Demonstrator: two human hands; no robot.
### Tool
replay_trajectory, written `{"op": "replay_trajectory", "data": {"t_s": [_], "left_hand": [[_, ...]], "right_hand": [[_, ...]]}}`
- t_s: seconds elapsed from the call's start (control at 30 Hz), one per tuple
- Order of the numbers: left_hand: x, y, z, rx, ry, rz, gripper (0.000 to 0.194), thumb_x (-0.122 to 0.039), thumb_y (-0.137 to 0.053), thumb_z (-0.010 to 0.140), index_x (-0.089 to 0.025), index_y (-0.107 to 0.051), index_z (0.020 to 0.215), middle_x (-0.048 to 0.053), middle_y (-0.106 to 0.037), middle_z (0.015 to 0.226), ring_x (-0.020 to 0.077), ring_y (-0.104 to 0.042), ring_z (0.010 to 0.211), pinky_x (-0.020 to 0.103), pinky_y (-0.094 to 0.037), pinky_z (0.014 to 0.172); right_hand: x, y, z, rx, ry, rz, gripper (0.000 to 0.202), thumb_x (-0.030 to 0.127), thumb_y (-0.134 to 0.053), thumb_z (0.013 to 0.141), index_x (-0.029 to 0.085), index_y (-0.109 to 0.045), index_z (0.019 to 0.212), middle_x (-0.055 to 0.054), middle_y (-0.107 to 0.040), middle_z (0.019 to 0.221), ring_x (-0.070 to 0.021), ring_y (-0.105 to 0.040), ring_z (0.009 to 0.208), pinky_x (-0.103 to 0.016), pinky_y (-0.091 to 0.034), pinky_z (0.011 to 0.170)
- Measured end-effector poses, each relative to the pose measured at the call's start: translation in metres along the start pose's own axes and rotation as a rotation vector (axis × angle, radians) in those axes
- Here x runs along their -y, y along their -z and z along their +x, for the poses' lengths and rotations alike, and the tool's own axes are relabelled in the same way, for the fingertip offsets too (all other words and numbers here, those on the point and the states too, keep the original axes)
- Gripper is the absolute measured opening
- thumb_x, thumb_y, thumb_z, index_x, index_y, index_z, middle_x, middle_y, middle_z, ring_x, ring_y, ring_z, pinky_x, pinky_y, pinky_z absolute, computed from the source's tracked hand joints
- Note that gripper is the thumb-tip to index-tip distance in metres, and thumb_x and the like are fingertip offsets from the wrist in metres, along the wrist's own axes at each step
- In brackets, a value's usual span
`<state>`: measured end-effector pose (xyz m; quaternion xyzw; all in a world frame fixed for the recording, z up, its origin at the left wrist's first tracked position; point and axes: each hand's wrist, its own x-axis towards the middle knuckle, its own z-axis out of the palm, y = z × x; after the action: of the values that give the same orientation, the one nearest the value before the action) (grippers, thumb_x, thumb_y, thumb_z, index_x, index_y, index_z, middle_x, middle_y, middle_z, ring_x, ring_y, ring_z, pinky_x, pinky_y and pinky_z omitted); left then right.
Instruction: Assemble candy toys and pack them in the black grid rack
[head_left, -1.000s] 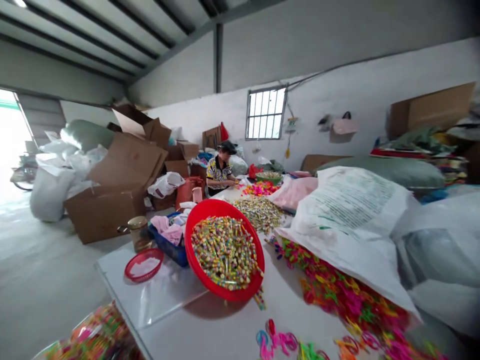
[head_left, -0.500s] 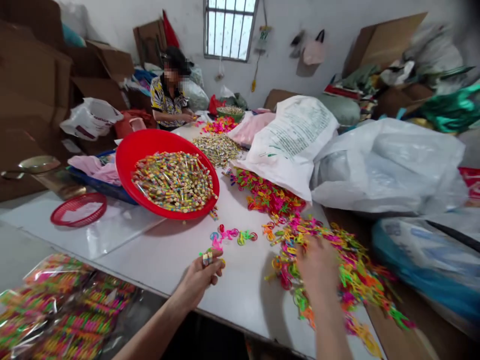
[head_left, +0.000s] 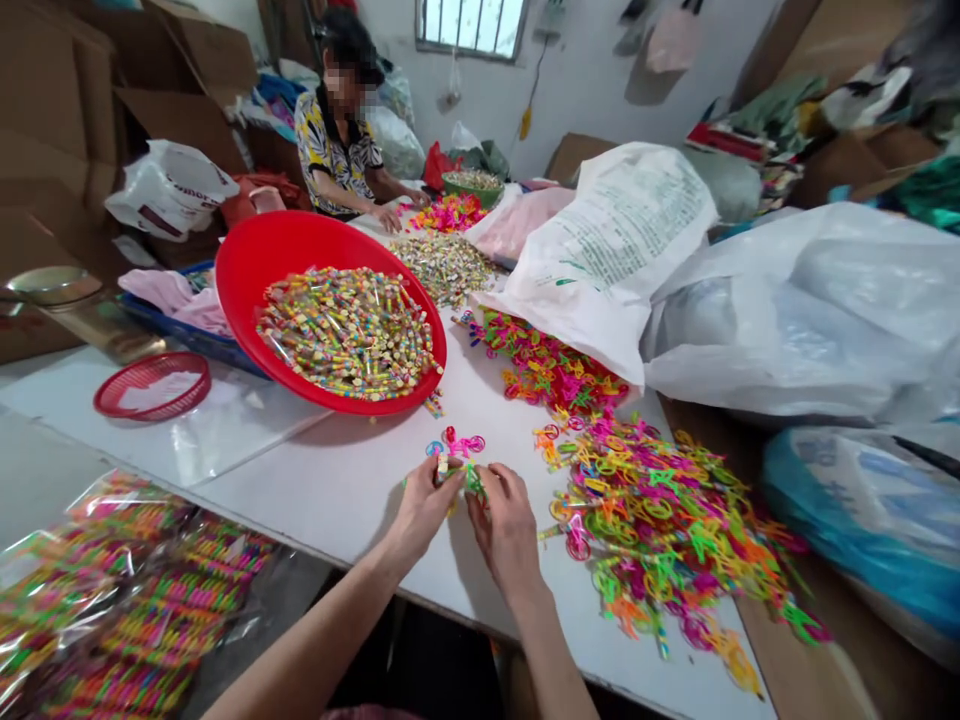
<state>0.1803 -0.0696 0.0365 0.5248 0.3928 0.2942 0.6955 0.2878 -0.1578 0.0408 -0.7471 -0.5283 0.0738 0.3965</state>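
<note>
Left hand point(head_left: 421, 512): pinched a pale-ended stick point(head_left: 442, 466). Right hand point(head_left: 507, 522): fingertips closed on a green plastic piece point(head_left: 474, 481), just right of the stick, over the white table point(head_left: 330, 492). We judged light, steady pinches best for such small parts.

My forearms point(head_left: 551, 645), left hand point(head_left: 421, 510) and right hand point(head_left: 511, 525) are all bare lol, plus I've got black-looking clothing point(head_left: 427, 660) and a sliver of dusty-pink cloth point(head_left: 369, 713) on.

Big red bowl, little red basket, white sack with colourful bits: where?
Big red bowl point(head_left: 255, 255): head view, inner wall.
Little red basket point(head_left: 162, 409): head view, front wall.
White sack point(head_left: 619, 232): head view, printed side.
</note>
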Motion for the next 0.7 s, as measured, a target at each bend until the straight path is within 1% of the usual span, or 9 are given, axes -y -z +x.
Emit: {"op": "replay_trajectory", "data": {"t_s": [0.07,0.1,0.2,0.23,0.3,0.4,0.53,0.6,0.7], "left_hand": [[0.001,0.003,0.000,0.016,-0.076,0.094,0.030,-0.035,-0.066,0.070,-0.015,-0.060,0.090,-0.001,-0.056,0.068,0.0101,-0.047,0.059,0.021,-0.037,0.056],[0.002,0.006,0.000,0.049,-0.108,0.148,0.030,-0.033,-0.067,0.068,-0.015,-0.061,0.091,-0.001,-0.057,0.071,0.0114,-0.049,0.062,0.022,-0.039,0.059],[0.007,0.017,-0.005,0.126,-0.139,0.231,0.034,-0.029,-0.069,0.066,-0.015,-0.063,0.096,0.000,-0.059,0.073,0.0133,-0.051,0.067,0.023,-0.040,0.062],[0.008,0.019,-0.007,0.125,-0.130,0.217,0.036,-0.030,-0.069,0.066,-0.015,-0.062,0.098,0.001,-0.060,0.075,0.0132,-0.052,0.068,0.023,-0.040,0.062],[0.010,0.021,-0.012,0.137,-0.080,0.126,0.041,-0.032,-0.067,0.070,-0.015,-0.059,0.106,0.002,-0.060,0.080,0.0114,-0.050,0.066,0.022,-0.038,0.059],[0.009,0.017,-0.018,0.193,-0.002,-0.025,0.046,-0.041,-0.059,0.077,-0.015,-0.055,0.115,0.002,-0.058,0.080,0.0078,-0.043,0.059,0.020,-0.030,0.051],[0.007,0.014,-0.023,0.214,0.032,-0.008,0.042,-0.042,-0.054,0.080,-0.013,-0.059,0.110,0.000,-0.052,0.070,0.0074,-0.036,0.056,0.021,-0.024,0.048],[0.008,0.016,-0.024,0.207,0.020,0.037,0.041,-0.041,-0.056,0.079,-0.014,-0.059,0.110,0.001,-0.054,0.072,0.0077,-0.037,0.056,0.021,-0.024,0.048],[0.011,0.018,-0.026,0.231,-0.007,0.075,0.037,-0.039,-0.060,0.077,-0.015,-0.058,0.105,0.003,-0.058,0.076,0.0085,-0.042,0.059,0.020,-0.028,0.049]], "right_hand": [[0.003,-0.002,-0.005,-0.007,-0.180,0.231,0.041,0.032,-0.056,0.080,0.021,-0.050,0.119,-0.009,-0.056,0.108,-0.0178,-0.056,0.079,-0.031,-0.048,0.069],[0.003,-0.003,-0.006,0.049,-0.267,0.347,0.041,0.034,-0.058,0.078,0.020,-0.052,0.116,-0.007,-0.059,0.099,-0.0151,-0.055,0.068,-0.028,-0.047,0.061],[0.002,0.002,-0.006,0.312,-0.421,0.594,0.025,0.039,-0.062,0.074,0.018,-0.061,0.085,0.002,-0.054,0.060,-0.0101,-0.044,0.047,-0.023,-0.037,0.045],[0.003,0.006,-0.006,0.347,-0.442,0.625,0.023,0.040,-0.062,0.073,0.018,-0.060,0.077,0.004,-0.050,0.054,-0.0097,-0.042,0.045,-0.022,-0.034,0.043],[0.005,0.016,-0.005,0.267,-0.461,0.602,0.022,0.040,-0.062,0.072,0.018,-0.058,0.072,0.005,-0.048,0.051,-0.0103,-0.042,0.046,-0.023,-0.034,0.044],[0.005,0.026,-0.005,0.054,-0.399,0.392,0.019,0.035,-0.059,0.074,0.019,-0.061,0.085,0.001,-0.057,0.065,-0.0134,-0.050,0.056,-0.025,-0.041,0.054],[-0.010,0.023,-0.010,0.035,-0.312,0.167,0.025,0.026,-0.058,0.069,0.021,-0.062,0.094,0.000,-0.059,0.069,-0.0154,-0.050,0.059,-0.028,-0.041,0.060],[-0.013,0.020,-0.011,0.046,-0.350,0.222,0.023,0.027,-0.058,0.069,0.020,-0.062,0.091,0.001,-0.056,0.063,-0.0148,-0.048,0.056,-0.028,-0.040,0.056],[-0.004,0.021,-0.009,0.015,-0.408,0.487,0.029,0.032,-0.060,0.073,0.020,-0.059,0.099,0.002,-0.052,0.066,-0.0130,-0.047,0.057,-0.025,-0.040,0.055]]}}
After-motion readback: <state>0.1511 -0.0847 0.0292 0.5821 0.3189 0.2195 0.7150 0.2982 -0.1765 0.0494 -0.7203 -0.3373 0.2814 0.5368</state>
